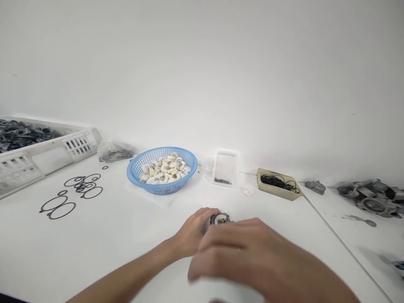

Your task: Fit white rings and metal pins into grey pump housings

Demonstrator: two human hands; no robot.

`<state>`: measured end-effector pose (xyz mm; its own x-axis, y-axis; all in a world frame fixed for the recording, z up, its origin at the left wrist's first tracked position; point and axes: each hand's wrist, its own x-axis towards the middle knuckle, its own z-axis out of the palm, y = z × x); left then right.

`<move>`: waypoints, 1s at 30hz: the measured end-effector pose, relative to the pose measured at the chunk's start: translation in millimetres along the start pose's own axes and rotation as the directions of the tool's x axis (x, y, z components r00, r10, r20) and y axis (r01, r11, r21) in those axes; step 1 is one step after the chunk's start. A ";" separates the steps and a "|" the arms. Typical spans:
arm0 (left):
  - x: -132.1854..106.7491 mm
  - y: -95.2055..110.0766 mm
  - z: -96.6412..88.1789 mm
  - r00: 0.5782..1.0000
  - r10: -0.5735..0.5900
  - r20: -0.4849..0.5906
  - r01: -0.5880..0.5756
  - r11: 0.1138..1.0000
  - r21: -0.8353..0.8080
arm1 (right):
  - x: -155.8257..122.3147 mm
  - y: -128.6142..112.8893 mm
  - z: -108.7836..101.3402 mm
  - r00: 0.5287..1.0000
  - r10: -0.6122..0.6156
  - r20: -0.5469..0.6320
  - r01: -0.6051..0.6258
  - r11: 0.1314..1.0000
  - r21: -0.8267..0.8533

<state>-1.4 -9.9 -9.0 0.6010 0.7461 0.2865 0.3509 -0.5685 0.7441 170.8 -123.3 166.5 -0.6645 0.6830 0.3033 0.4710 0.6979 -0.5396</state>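
Note:
A small grey metal carburetor body (217,218) with a white ring and brass-coloured parts inside faces up at the middle of the table. My left hand (196,227) is closed around its left side and steadies it. In front of it, nearer the camera, my right hand (240,252) hovers with bent fingers and hides part of the carburetor body. Motion blurs this hand, and whether anything lies between its fingers and thumb does not show.
Behind stand a blue basket (131,174) of white rings, a white tray (216,168) with small pins, and a yellowish tray (277,192) of black rings. Black O-rings (63,210) and a white crate (50,162) are left; metal castings (372,204) lie right.

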 end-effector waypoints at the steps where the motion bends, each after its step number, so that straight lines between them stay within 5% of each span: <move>1: 0.1 0.9 0.0 1.000 -0.006 0.008 0.006 1.000 0.003 | 0.7 12.3 -6.2 0.998 0.055 0.035 -0.053 0.998 -0.043; 3: 0.9 3.4 -0.2 0.999 -0.039 0.023 0.039 0.999 0.002 | 1.3 46.5 -19.8 0.977 0.189 0.095 -0.180 0.979 -0.094; 6: 1.9 6.6 -0.7 0.998 -0.066 0.025 0.066 0.998 -0.010 | 0.8 105.4 -37.0 0.912 0.400 -0.088 -0.409 0.899 -0.158; 10: 1.9 7.1 -0.9 0.998 -0.050 0.032 0.050 0.998 -0.028 | 5.3 149.2 -40.6 0.844 0.486 0.226 -0.489 0.871 -0.049; 12: 2.0 6.7 -0.9 0.998 -0.047 0.040 0.048 0.998 -0.030 | 10.5 151.9 -35.9 0.826 0.458 0.327 -0.491 0.871 0.020; 21: 1.9 5.1 -1.6 0.998 -0.045 0.043 0.046 0.999 -0.020 | 22.4 145.3 -33.4 0.770 0.452 0.450 -0.521 0.853 0.033; 30: 2.8 4.9 -1.0 0.998 -0.053 0.038 0.054 0.998 -0.013 | 24.0 137.1 -36.7 0.752 0.500 0.429 -0.536 0.843 -0.044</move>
<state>1.2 -10.2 -4.0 0.6087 0.7613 0.2233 0.3729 -0.5230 0.7665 240.7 -3.3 128.6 -0.5131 0.7700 -0.3792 0.7786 0.2315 -0.5833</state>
